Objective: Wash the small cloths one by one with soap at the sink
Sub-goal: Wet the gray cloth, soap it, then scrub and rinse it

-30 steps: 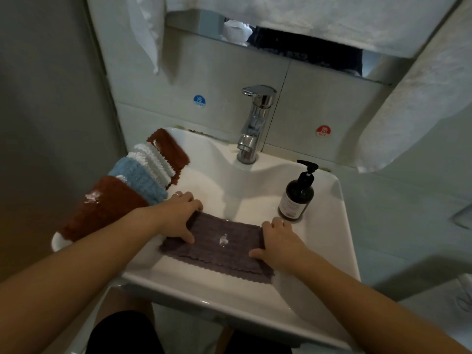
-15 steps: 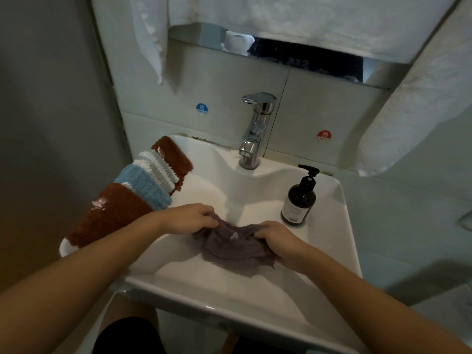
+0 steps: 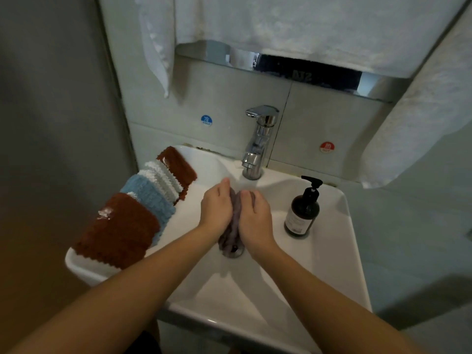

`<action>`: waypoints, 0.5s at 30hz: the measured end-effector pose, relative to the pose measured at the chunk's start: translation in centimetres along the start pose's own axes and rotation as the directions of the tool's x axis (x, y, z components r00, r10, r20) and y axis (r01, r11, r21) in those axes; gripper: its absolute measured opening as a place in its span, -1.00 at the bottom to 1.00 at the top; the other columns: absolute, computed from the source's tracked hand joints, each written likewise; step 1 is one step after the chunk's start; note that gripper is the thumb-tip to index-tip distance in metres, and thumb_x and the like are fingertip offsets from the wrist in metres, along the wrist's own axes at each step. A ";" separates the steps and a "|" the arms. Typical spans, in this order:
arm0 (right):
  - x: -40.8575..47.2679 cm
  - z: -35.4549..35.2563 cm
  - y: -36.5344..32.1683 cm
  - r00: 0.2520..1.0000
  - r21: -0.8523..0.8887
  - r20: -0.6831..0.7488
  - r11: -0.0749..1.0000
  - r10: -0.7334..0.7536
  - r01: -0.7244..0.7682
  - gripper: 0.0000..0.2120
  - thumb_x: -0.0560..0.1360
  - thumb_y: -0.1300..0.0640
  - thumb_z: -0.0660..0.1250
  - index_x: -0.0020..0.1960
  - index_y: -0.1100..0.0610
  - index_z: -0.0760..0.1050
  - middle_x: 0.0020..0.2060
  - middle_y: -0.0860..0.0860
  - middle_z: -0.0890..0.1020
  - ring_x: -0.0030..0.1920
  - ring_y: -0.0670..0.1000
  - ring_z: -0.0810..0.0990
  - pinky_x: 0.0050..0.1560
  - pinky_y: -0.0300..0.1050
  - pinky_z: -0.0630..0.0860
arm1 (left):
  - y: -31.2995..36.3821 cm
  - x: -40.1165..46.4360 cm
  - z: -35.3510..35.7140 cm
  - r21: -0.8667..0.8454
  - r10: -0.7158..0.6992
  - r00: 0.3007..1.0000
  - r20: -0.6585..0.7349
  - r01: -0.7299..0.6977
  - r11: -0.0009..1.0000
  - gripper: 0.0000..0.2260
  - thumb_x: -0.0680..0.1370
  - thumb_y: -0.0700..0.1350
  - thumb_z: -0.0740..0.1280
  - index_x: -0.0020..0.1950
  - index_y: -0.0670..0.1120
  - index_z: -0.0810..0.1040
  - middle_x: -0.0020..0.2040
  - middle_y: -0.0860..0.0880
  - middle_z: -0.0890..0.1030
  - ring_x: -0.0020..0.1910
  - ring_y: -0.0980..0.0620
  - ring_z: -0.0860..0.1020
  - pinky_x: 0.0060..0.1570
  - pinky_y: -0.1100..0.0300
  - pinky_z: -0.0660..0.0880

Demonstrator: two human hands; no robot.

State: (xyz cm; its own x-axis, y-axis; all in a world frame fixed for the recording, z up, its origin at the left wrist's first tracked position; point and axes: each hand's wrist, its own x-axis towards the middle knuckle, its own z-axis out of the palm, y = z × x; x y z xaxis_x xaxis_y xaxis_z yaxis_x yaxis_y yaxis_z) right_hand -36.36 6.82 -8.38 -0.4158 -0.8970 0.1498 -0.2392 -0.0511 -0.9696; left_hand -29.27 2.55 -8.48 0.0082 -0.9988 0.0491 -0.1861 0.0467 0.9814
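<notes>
The sink is a white basin mounted against a tiled wall, with large white towels hanging above it. The tap stands at the back centre; no running water can be made out at its spout.

A row of small cloths lies overlapped along the left rim of the sink: a brown cloth nearest the person, with a white smear on it; a blue cloth behind it; a white cloth; and a second brown cloth farthest back. Judged from their flat, ordered placement, these four are not yet washed.

A dark soap bottle with a pump top stands on the right side of the sink, just beside the right hand.

The left hand and the right hand are held palm to palm over the basin, below the tap. The fingers of each hand lie close together and press inward; the thumbs are not visible.

The purple cloth is bunched into a narrow roll clamped between the two palms. Its lower end hangs over the drain.

Status: the step in hand appears to be rubbing the first cloth. Rinsing it and washing the remaining four cloths are outstanding.
</notes>
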 end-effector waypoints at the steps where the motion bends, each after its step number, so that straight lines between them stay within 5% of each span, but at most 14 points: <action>1: 0.3 0.0 -0.4 0.999 0.030 -0.030 0.999 -0.041 0.042 -0.75 0.66 0.13 0.14 -0.19 0.05 0.41 -0.33 -0.06 0.49 -0.31 -0.18 0.45 -0.25 -0.31 0.40 | -0.2 -0.3 0.0 -0.038 -0.017 0.999 0.034 0.018 0.999 -0.59 0.68 0.02 0.07 -0.27 -0.09 0.51 -0.34 -0.04 0.56 -0.28 0.03 0.53 -0.22 0.13 0.45; 4: 1.6 -0.6 -0.8 0.990 0.000 -0.137 0.999 -0.037 0.038 -0.75 0.66 0.11 0.12 -0.18 0.04 0.41 -0.32 -0.06 0.51 -0.31 -0.16 0.46 -0.25 -0.26 0.39 | 1.0 -1.0 0.2 -0.142 0.055 0.996 0.077 -0.044 0.989 -0.58 0.69 -0.01 0.06 -0.31 -0.09 0.43 -0.43 0.00 0.48 -0.39 0.10 0.47 -0.33 0.25 0.42; 9: 0.3 0.2 -0.2 0.999 -0.075 0.053 0.997 -0.004 0.008 -0.75 0.65 0.07 0.13 -0.18 0.05 0.44 -0.28 -0.03 0.55 -0.24 -0.06 0.52 -0.15 -0.08 0.47 | 1.3 0.2 -0.2 -0.130 0.115 0.988 -0.100 -0.127 0.983 -0.61 0.69 -0.04 0.08 -0.34 -0.06 0.36 -0.42 0.02 0.43 -0.39 0.15 0.42 -0.34 0.26 0.35; 13: 2.1 -0.1 -1.4 0.985 0.049 -0.171 0.999 0.010 -0.002 -0.75 0.66 0.04 0.13 -0.16 0.03 0.44 -0.29 -0.06 0.53 -0.26 -0.08 0.50 -0.21 -0.18 0.43 | 0.5 -1.8 0.4 -0.153 0.099 0.993 0.059 -0.089 0.984 -0.64 0.69 -0.06 0.07 -0.27 -0.07 0.43 -0.39 0.02 0.48 -0.36 0.14 0.47 -0.34 0.30 0.41; 15: 2.3 -0.3 -0.7 0.989 -0.058 -0.129 0.995 0.071 -0.079 -0.70 0.65 0.02 0.12 -0.21 0.06 0.43 -0.31 -0.01 0.53 -0.26 -0.02 0.50 -0.19 -0.07 0.43 | 1.2 -1.7 0.2 -0.136 0.167 0.986 -0.007 -0.166 0.977 -0.66 0.70 -0.07 0.07 -0.26 -0.08 0.38 -0.38 0.00 0.43 -0.40 0.19 0.41 -0.36 0.35 0.36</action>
State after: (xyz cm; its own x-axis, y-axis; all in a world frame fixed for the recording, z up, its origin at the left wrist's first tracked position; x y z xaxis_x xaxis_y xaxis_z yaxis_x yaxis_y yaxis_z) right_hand -37.39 4.96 -7.29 -0.5413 -0.8344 0.1040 -0.2560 0.0457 -0.9656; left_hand -29.69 4.31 -7.44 -0.0163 -0.9769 0.2133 -0.0496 0.2138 0.9756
